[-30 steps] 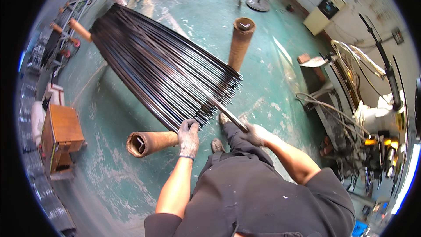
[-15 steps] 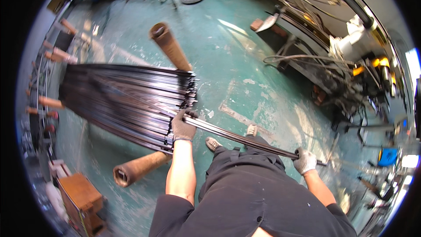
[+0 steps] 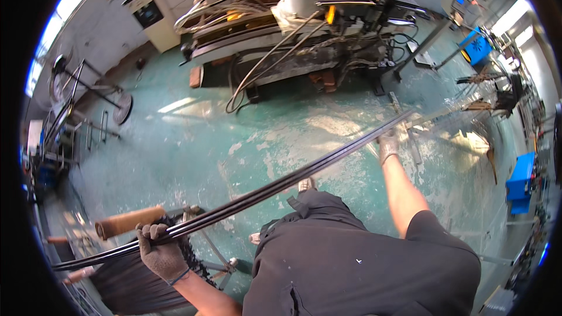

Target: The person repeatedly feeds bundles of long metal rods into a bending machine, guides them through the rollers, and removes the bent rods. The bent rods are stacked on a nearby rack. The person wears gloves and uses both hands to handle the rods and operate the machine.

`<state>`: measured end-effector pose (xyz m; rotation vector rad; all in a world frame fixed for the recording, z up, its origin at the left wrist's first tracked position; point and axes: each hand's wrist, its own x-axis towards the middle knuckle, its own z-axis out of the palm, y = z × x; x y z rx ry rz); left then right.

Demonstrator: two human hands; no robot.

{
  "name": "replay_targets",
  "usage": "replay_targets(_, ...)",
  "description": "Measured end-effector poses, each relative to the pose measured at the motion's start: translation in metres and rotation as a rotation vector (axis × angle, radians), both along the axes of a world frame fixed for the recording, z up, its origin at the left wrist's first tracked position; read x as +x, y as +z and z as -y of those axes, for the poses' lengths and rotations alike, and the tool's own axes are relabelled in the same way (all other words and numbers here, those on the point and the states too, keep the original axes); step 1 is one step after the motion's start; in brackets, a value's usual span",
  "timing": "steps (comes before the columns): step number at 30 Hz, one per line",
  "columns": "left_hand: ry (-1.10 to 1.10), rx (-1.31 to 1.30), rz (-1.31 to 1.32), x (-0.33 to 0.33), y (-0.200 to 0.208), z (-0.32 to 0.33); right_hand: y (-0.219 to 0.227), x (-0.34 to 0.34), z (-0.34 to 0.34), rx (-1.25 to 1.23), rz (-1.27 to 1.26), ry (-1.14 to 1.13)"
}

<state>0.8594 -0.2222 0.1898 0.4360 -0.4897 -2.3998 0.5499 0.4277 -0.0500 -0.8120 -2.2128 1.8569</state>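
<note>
A few long, thin dark metal bars (image 3: 270,187) run slantwise across in front of my body, low at the left and higher at the right. My gloved left hand (image 3: 164,256) wraps its fingers round them near their left part. Toward their other end, my gloved right hand (image 3: 387,146) holds them from beneath, its fingers partly hidden behind the bars. Below and beside my left hand lies a pile of similar dark bars (image 3: 134,284) on a stand. A brown tube (image 3: 130,222) sticks out next to the pile.
A long machine bench (image 3: 293,61) with cables and hoses stands ahead. At the far left is a round-based stand (image 3: 122,108). A blue box (image 3: 521,181) and another blue unit (image 3: 477,47) are on the right. Worn green floor (image 3: 234,140) lies between.
My view has swung to the right. Both hands have lifted the bars off the pile side and turned with them; my left hand now grips farther along, above the pile.
</note>
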Motion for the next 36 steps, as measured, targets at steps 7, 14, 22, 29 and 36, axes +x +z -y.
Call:
replay_targets(7, -0.255, -0.315, 0.078, -0.193, -0.001, -0.109, 0.081, -0.049, 0.151, -1.331, 0.058, 0.018)
replay_targets(14, -0.374, -0.469, -0.2, -0.309, 0.071, -0.025, 0.092, -0.196, 0.032, -1.193, -0.201, -0.058)
replay_targets(22, -0.332, -0.48, -0.009, -0.498, -0.022, -0.014, 0.17, -0.359, -0.017, -0.88, -0.231, -0.399)
replay_targets(29, -0.362, -0.26, 0.198, -0.656, -0.07, -0.056, 0.202, -0.492, -0.013, -0.93, -0.388, -0.237)
replay_targets(36, -0.476, -0.226, 0.158, -0.771, -0.071, -0.132, 0.183, -0.627, -0.078, -0.714, -0.285, -0.372)
